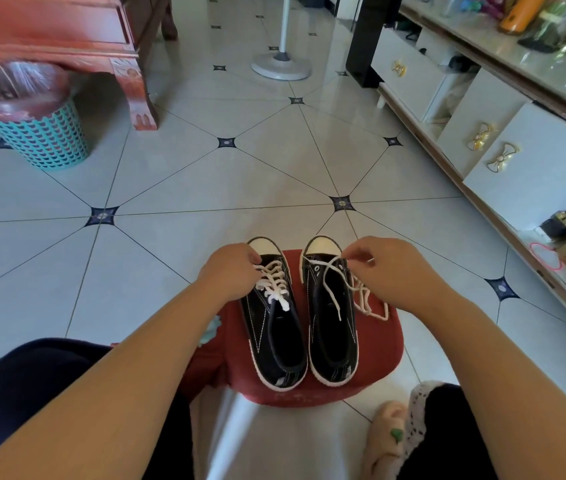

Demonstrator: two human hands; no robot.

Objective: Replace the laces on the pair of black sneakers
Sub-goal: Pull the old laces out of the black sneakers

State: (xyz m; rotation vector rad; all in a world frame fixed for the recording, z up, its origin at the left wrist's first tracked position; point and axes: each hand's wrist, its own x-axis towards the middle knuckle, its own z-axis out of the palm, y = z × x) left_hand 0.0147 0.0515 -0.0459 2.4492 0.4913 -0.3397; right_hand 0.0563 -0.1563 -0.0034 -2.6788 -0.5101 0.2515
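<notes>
**Inspector:** Right side first, starting at the fingers.

**Assistant:** The fingers (352, 255) of the right hand (387, 268) are curled. They pinch the white lace (330, 289) at the toe-end eyelets of the right sneaker (331, 344). That lace passes through the front eyelets only, and one end trails back over the tongue.

**Inspector:** Left side?

**Assistant:** The left hand (229, 268) is curled over the front of the left sneaker (274, 341). Its fingertips grip the white lacing (274, 287), which is crossed through several rows.

**Inspector:** Position of the pair?

**Assistant:** Both black sneakers stand side by side, just apart, toes pointing away from the person, on a red stool (378, 358) between the knees. A cream lace (368, 304) lies bunched on the stool just beside the right sneaker, below the right wrist. I cannot tell whether it joins the threaded one.

**Inspector:** Surroundings?

**Assistant:** There is a tiled floor (205, 174) with a teal basket (45, 140) at far left. A white cabinet (499, 150) runs along the right, and a pink slipper (385, 438) lies near the stool.
</notes>
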